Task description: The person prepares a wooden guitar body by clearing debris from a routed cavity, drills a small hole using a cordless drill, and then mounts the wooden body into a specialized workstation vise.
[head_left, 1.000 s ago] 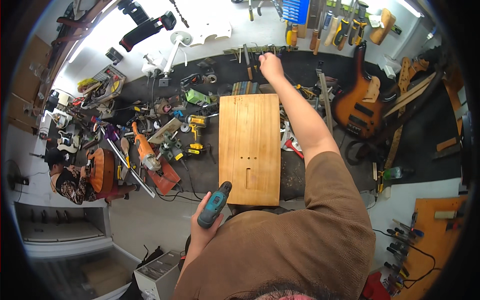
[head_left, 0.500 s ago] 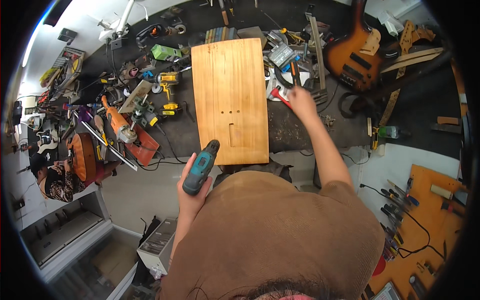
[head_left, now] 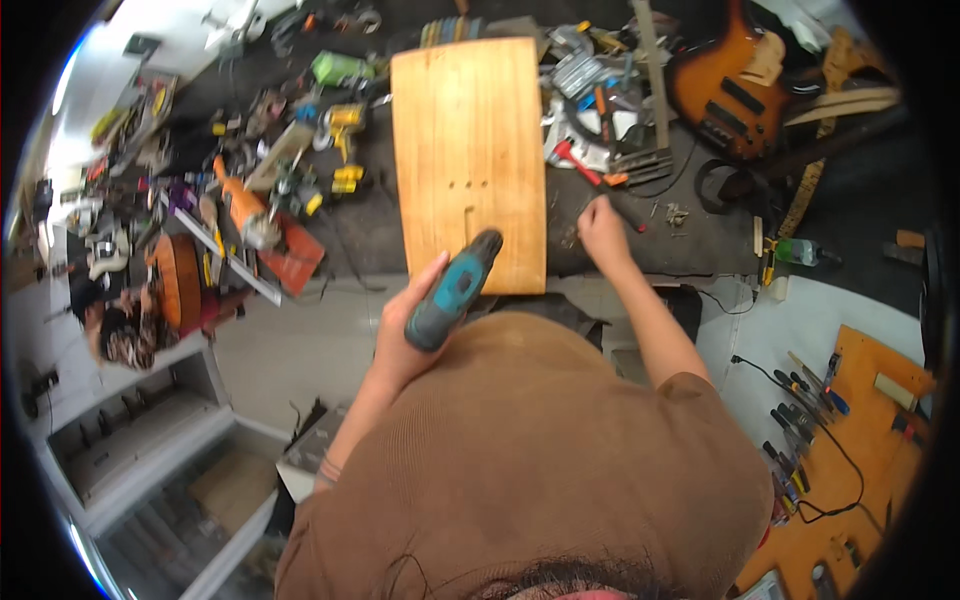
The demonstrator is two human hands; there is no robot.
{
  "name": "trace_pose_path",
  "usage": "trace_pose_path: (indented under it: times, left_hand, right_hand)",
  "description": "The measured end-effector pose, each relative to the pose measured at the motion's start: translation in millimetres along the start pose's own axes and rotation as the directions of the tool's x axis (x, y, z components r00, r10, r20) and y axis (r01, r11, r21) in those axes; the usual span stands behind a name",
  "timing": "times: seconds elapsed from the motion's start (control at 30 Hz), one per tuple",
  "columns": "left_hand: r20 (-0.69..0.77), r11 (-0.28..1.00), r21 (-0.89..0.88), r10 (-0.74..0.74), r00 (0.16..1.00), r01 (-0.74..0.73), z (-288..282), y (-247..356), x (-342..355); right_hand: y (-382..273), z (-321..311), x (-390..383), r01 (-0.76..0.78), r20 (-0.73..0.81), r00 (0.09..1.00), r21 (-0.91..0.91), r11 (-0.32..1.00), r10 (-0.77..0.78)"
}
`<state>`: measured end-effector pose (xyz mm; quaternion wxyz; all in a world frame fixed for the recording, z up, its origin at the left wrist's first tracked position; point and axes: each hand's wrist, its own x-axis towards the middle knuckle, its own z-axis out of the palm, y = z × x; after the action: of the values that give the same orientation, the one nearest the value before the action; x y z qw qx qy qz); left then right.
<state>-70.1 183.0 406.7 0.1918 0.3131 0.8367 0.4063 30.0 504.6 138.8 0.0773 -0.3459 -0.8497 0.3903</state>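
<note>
My left grip (head_left: 397,335) wraps the drill (head_left: 452,290); my right grip (head_left: 606,240) curls, contents unclear. Wooden board (head_left: 470,120) lies on the counter (head_left: 695,248): looks like drill prep, and the next move wants steady aim.

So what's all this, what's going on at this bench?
A person in a brown shirt is at a cluttered workbench. Their left hand holds a teal-and-black cordless drill, its nose in front of the near end of a wooden board with three small holes. The right hand is just right of the board; blur hides whether it holds anything. Farther right is a sunburst electric guitar. At far left, another person has an acoustic guitar.
</note>
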Motion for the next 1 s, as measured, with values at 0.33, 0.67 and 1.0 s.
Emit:
trace_pose_path:
  times: [0.33, 0.67, 1.0]
  left_hand:
    - [-0.196, 0.983, -0.045, 0.164, 0.967, -0.176, -8, -9, -15]
    - [-0.281, 0.813, 0.188, 0.582, 0.763, -0.55, 4, -24, -33]
    - [-0.24, 0.773, 0.232, 0.634, 0.735, -0.591, -4, -10, -39]
  right_hand:
    - [-187, -49, 3, -0.63, 0.612, 0.758, 0.776, -0.013, -0.228]
    - [-315, -81, -63, -0.543, 0.49, 0.81, 0.835, -0.094, -0.323]
    - [-329, -101, -94, -0.482, 0.427, 0.845, 0.869, -0.111, -0.322]
